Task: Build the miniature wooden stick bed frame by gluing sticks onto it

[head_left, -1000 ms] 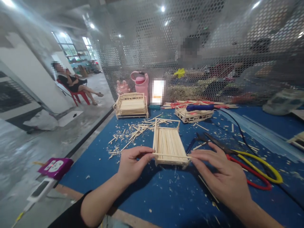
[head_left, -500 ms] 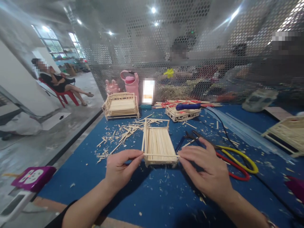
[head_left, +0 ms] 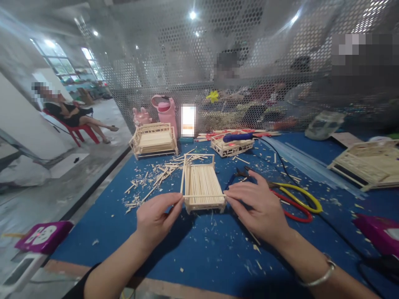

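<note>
A small bed frame made of thin wooden sticks [head_left: 202, 186] stands on the blue table mat [head_left: 218, 257]. A single thin stick [head_left: 204, 195] lies across its near end. My left hand [head_left: 156, 220] pinches the stick's left end between thumb and fingers. My right hand [head_left: 258, 207] pinches its right end against the frame's right corner.
Stick offcuts [head_left: 156, 176] litter the mat left of the frame. Yellow and red handled cutters [head_left: 293, 199] lie by my right hand. Finished stick models [head_left: 154, 140] [head_left: 368, 164] [head_left: 232, 146], a pink bottle [head_left: 165, 112], a purple power strip [head_left: 40, 236]. Mesh screen behind; people beyond it.
The view has swung to the right, bringing a stick model and a purple object in at the right. Both hands stay pinched on the stick at the frame's near end.
</note>
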A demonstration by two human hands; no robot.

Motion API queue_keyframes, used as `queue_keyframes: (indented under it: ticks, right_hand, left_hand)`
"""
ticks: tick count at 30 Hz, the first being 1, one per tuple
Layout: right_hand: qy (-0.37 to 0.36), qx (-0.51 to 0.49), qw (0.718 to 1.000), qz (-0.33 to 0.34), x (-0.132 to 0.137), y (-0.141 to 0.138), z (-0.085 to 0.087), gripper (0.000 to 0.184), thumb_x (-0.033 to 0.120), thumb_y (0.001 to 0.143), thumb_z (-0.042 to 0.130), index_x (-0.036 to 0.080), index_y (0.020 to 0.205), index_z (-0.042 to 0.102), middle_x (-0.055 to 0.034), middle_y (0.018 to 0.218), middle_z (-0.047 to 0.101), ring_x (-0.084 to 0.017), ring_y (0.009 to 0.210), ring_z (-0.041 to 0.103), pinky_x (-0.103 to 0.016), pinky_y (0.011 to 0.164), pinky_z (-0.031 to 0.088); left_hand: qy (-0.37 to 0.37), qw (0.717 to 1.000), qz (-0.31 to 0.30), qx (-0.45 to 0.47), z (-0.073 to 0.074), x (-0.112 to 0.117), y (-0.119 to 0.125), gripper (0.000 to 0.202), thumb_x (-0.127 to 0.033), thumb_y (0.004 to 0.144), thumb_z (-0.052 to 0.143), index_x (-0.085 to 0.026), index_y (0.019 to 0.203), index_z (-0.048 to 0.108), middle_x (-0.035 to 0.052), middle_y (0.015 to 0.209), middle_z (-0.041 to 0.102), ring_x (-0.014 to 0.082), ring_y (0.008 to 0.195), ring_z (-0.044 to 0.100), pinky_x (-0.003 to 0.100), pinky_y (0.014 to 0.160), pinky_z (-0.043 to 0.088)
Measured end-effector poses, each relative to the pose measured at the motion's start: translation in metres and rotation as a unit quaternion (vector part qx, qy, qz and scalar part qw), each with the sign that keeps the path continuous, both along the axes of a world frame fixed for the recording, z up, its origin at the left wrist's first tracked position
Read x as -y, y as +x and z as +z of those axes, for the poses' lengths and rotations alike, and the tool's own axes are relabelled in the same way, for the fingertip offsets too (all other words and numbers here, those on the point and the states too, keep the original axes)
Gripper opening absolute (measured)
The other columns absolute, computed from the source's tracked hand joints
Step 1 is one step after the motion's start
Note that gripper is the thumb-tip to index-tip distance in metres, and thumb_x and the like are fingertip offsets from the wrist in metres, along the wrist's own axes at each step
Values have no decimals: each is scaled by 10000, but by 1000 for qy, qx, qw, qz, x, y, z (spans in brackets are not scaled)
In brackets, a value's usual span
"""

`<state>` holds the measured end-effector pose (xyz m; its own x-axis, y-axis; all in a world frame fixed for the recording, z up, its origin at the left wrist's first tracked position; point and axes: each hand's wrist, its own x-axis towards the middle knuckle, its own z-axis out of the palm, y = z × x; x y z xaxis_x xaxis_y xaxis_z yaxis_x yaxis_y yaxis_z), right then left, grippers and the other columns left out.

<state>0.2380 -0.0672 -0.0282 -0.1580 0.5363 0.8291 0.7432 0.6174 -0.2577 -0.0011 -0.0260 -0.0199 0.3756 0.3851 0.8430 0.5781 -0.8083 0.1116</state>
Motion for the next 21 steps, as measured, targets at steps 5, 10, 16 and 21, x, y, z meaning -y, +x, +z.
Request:
queue_keyframes:
  ticks: [5, 10, 16, 21]
  right_hand:
    - [-21, -7, 1000, 2, -3, 0, -2, 117, 164, 856, 561, 208, 794, 650, 4, 727, 742, -155, 699, 690, -458, 994, 334]
    - [-27, -7, 1000, 1, -2, -1, -1, 139, 179, 862, 547, 207, 771, 649, 6, 717, 738, -160, 703, 684, -464, 986, 337]
    - [-28, 0, 1000, 4, -1, 1, 1, 128, 174, 859, 549, 198, 779, 645, 2, 723, 735, -162, 719, 684, -469, 990, 322]
    - [-32, -4, 999, 9, -1, -2, 0, 132, 171, 864, 542, 198, 789, 647, 0, 730, 733, -162, 724, 679, -472, 997, 307]
  left_hand:
    - [1, 1000, 2, -4, 1, 1, 1, 116, -195, 864, 586, -173, 802, 681, 10, 709, 745, 105, 621, 697, 168, 602, 551]
    - [6, 999, 38, -21, 8, 4, 1, 99, -211, 841, 613, -175, 802, 696, 20, 696, 656, 119, 650, 629, 212, 605, 520]
    - [34, 993, 93, -70, 17, 17, 14, 191, -224, 823, 616, -169, 1000, 660, 100, 942, 651, 231, 914, 597, 378, 803, 512]
    - [46, 982, 41, -179, 17, 17, 39, 192, -157, 886, 526, -184, 1045, 630, 104, 1117, 686, 279, 1092, 596, 587, 1032, 334]
